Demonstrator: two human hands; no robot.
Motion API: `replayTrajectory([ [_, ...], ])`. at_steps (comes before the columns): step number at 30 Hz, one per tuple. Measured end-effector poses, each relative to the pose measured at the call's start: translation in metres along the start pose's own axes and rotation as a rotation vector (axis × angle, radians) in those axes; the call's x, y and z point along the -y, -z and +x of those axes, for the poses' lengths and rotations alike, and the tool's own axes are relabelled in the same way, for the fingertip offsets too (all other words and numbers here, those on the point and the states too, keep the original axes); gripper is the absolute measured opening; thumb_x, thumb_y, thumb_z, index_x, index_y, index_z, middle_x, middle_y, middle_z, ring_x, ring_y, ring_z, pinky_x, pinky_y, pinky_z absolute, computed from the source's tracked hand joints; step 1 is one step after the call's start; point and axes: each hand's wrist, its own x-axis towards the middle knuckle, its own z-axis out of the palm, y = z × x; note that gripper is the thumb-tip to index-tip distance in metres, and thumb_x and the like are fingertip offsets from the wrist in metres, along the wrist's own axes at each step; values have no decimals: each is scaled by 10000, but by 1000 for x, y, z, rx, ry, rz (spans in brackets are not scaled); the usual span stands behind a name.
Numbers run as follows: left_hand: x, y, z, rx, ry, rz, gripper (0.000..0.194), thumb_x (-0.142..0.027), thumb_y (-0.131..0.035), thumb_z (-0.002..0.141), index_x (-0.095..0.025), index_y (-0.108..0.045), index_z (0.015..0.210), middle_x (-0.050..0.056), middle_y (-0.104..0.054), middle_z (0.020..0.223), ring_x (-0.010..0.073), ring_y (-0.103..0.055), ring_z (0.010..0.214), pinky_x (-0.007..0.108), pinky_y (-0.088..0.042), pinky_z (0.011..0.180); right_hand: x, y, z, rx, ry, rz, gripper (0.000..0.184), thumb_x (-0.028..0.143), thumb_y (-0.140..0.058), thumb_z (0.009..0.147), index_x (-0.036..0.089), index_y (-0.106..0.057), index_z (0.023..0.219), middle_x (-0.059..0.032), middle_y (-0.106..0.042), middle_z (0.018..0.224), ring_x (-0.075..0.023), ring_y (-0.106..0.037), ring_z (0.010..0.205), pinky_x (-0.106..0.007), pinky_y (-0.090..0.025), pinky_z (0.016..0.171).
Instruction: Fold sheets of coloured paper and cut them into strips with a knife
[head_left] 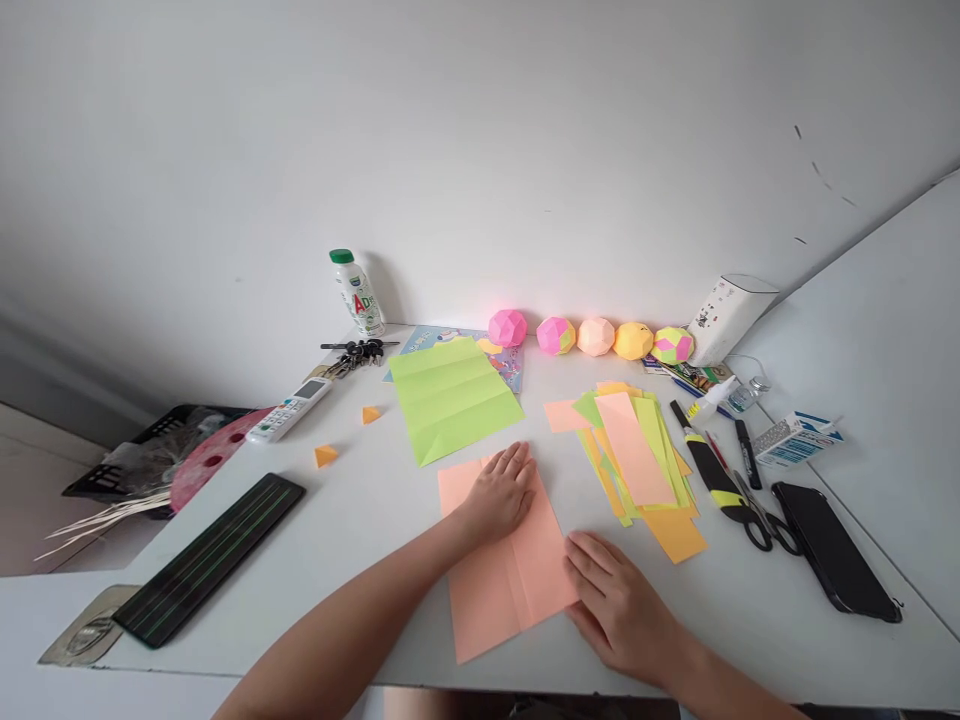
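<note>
A peach-coloured paper sheet (487, 600) with crease lines lies at the table's front. My left hand (502, 490) rests on its upper part, palm down and fingers stretched out. At the sheet's right edge, my right hand (611, 600) has the border between thumb and fingers. Just beyond is a green paper sheet (457, 395) with several parallel folds, partly over a picture booklet (427, 338). To the right lies a loose pile of paper strips (637, 450) in peach, green and orange.
Several faceted paper balls (597, 337) line the wall. Scissors (765, 520), a cutter (712, 470) and a phone (836, 550) lie right. Leftward are a bottle (358, 295), keys (360, 355), a remote (289, 410), small orange paper pieces (325, 456) and a dark slab (214, 560).
</note>
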Motion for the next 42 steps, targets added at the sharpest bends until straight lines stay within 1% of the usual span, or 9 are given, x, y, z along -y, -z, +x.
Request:
replayTrajectory([
  [5,1,-2,1,5,2,-18,474,-328,-337,930,-114,-463,1333,168,-339,1496,302,-258,1405,490,-253,1123,21,13,-25,6,7,-7,388,162,-498,853,118,-626,1217,-156,-672,1172,-309,-586,1136,-482,-523,941],
  [10,2,-1,1,11,7,-38,476,-335,-331,935,-118,-463,1338,158,-345,1496,297,-266,1402,476,-249,1127,19,25,-21,56,-87,186,404,127,-495,862,212,-614,1238,-76,-692,1144,-238,-614,1079,-401,-539,932],
  [14,2,3,2,28,19,-3,473,-332,-340,932,-134,-460,1344,141,-352,1496,294,-277,1397,471,-260,1120,-26,39,-28,-84,-204,184,319,197,-517,875,277,-651,1153,-35,-709,1069,-218,-624,1048,-360,-558,875],
  [18,0,12,5,36,14,18,451,-307,-375,909,-110,-505,1294,165,-384,1471,310,-304,1381,461,-278,1108,-99,56,-60,-405,-650,-288,293,290,-456,878,165,-692,998,-138,-700,1011,-283,-620,1003,-461,-488,920],
  [21,-3,16,6,28,3,31,431,-315,-396,899,-129,-525,1265,157,-409,1455,315,-323,1369,464,-296,1092,-135,60,-79,-172,-919,-510,402,308,-421,829,61,-676,1016,-225,-669,1059,-351,-597,1004,-484,-484,861],
  [30,-1,16,4,45,3,90,517,-414,-350,949,-68,-494,1306,175,-351,1489,322,-273,1395,448,-252,1133,-163,50,-62,-21,-963,-493,449,272,-399,835,34,-611,1152,-223,-669,939,-351,-622,884,-477,-496,755],
  [33,5,12,6,15,30,90,487,-404,-337,958,-109,-507,1306,139,-376,1483,304,-285,1393,441,-276,1127,-154,59,-66,-59,-933,-438,473,284,-389,854,52,-568,1226,-210,-638,1038,-311,-616,992,-415,-514,814],
  [37,10,6,8,-42,63,94,468,-389,-324,964,-129,-516,1302,128,-410,1463,295,-301,1385,444,-299,1115,-98,70,-100,-156,-744,-110,459,381,-442,903,199,-513,1319,-130,-572,1273,-250,-574,1153,-314,-540,854],
  [42,11,6,8,-78,88,87,475,-391,-308,968,-119,-528,1289,140,-420,1451,297,-311,1376,445,-301,1112,-12,72,-137,147,-517,205,422,288,-540,899,314,-542,1320,-53,-590,1317,-204,-575,1185,-227,-509,903],
])
